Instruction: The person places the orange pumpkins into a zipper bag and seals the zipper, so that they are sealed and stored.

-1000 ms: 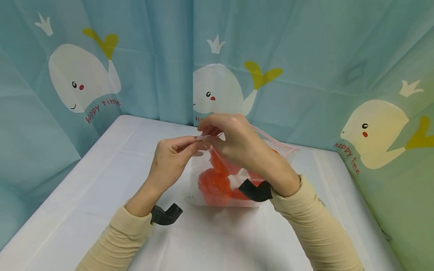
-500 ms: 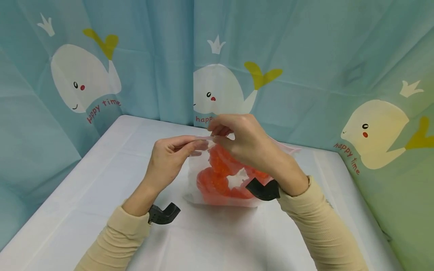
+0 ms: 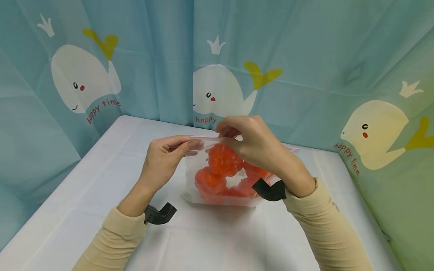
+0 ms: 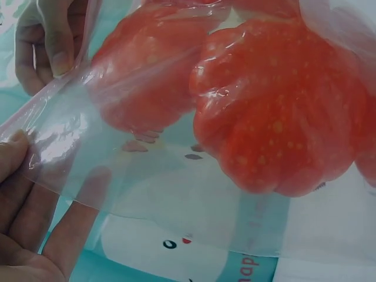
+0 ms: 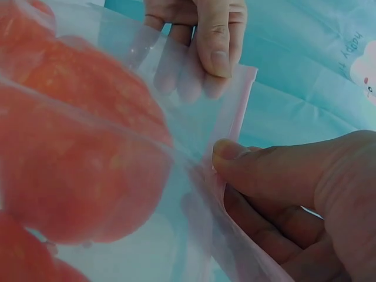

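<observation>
A clear zip bag point(image 3: 191, 190) with a pink seal strip point(image 5: 241, 108) stands upright on the table. Several ribbed, red-orange, pumpkin-shaped things point(image 4: 282, 111) fill it. At the bag's top left corner, my left hand point(image 3: 159, 162) pinches the edge between thumb and fingers, with some fingertips showing through the plastic. My right hand point(image 3: 254, 141) pinches the pink strip farther right along the top, thumb on the near side. In the right wrist view the strip looks pressed together between the hands, and the bag's mouth gapes beyond the right thumb point(image 5: 235, 155).
The white-covered table point(image 3: 203, 241) spreads around the bag. Behind and beside it hangs a blue-green curtain point(image 3: 162, 56) printed with whales. Black wrist mounts point(image 3: 161, 213) jut from both sleeves.
My right hand has slid rightward along the bag's pink strip. My left hand has shifted slightly left with the corner, so the hands are farther apart and more of the strip shows.
</observation>
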